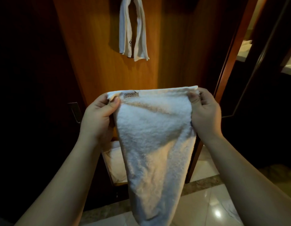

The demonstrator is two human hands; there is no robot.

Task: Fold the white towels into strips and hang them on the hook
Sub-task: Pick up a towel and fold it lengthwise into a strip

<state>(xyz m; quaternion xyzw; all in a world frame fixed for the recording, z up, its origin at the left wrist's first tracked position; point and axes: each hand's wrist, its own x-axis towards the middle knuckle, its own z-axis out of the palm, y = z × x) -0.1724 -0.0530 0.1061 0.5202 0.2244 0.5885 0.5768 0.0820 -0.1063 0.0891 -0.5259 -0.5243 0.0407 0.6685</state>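
Holding the towel point(151, 136) by its top edge, you have one corner pinched in each of your hands: left hand point(99, 118) with thumb pressed over the hem beside the small woven label point(131, 94), right hand point(205, 111) with thumb and fingers curled round the opposite corner. The edge runs nearly level between them; the rest hangs down in front of you, narrowing toward the bottom.

For the fold: keep the top edge taut and level, bring your hands together so corner meets corner, and let the weight of the cloth pull the crease straight. Judging by the width now, at least one more lengthwise fold looks needed before it reads as a strip. Watch the lower end: it already twists inward, so shake it flat before closing the fold.

Texture: thick looped terry, soft and bulky, with a flatter woven band along the hem. It will likely hold a loose crease only.

Above and beyond your hands, a hung towel point(133, 31) already drapes in two narrow tails against the wood door point(95, 51); the hook itself is at the frame's top edge, barely visible. Below your left hand, more white cloth point(113, 163) lies low down. Polished tile floor point(211, 207) sits under your right forearm.
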